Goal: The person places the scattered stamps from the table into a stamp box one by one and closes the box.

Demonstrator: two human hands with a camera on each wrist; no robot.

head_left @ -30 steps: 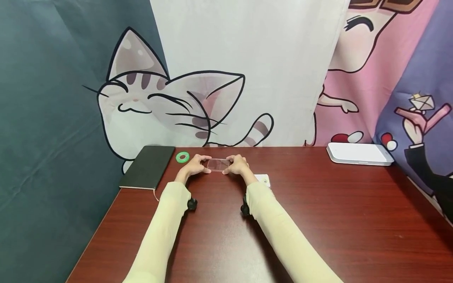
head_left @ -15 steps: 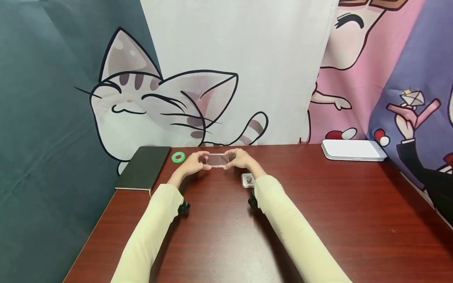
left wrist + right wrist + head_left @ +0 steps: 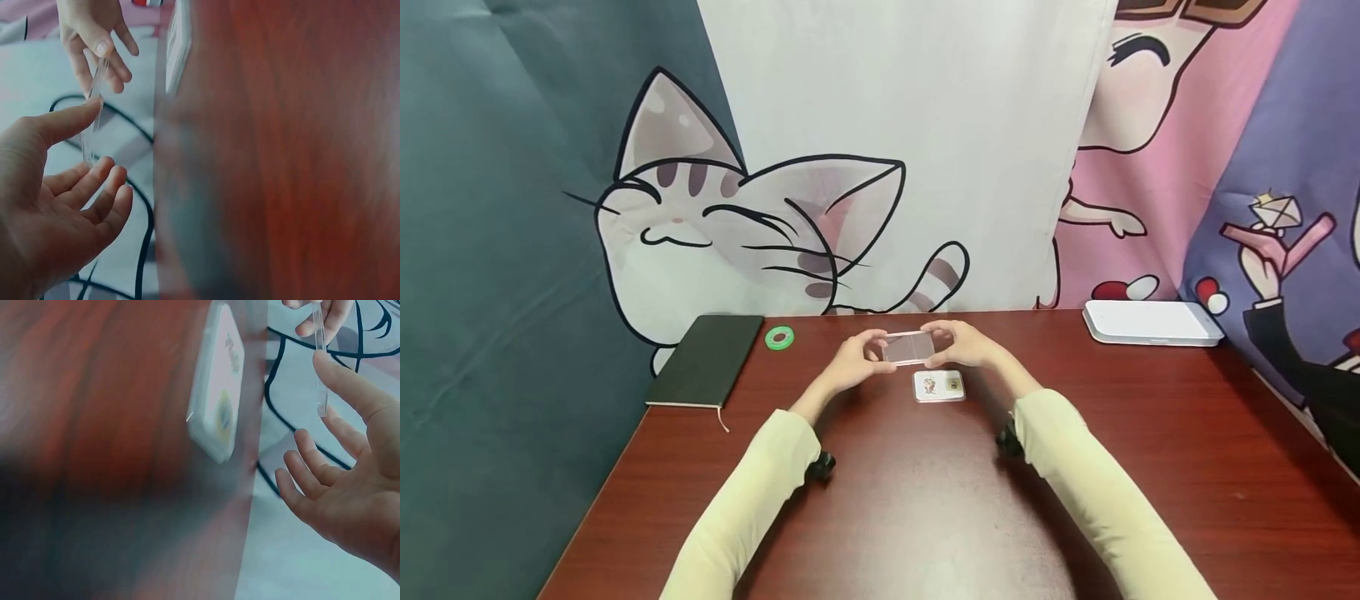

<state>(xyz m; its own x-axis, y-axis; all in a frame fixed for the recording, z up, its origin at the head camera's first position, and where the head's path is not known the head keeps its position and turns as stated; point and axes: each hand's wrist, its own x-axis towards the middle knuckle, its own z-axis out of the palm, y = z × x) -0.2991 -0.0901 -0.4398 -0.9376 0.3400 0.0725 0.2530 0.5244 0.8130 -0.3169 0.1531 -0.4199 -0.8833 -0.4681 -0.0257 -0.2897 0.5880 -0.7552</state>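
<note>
Both hands hold a clear, thin rectangular plastic cover (image 3: 909,348) between them. In the head view my left hand (image 3: 859,360) pinches its left end between thumb and fingers. At the opposite end, my right hand (image 3: 964,345) pinches it the same way. The left wrist view shows the cover (image 3: 94,112) edge-on, the thumb of the left hand (image 3: 69,194) on one face and fingertips on the other. In the right wrist view the right hand (image 3: 356,450) has its lower fingers spread away from the cover. A flat white case with small printed pictures (image 3: 938,386) lies on the table just in front.
On the brown table (image 3: 880,500), a green ring-shaped roll (image 3: 779,337) sits left of the hands. Beyond it lies a dark notebook (image 3: 707,360) with a ribbon. A white box (image 3: 1152,322) rests at the back right, before the printed cloth backdrop (image 3: 1000,150).
Both hands have moved to the right with the clear cover. The white case, partly hidden by the right arm before, now shows whole and has stayed on the table.
</note>
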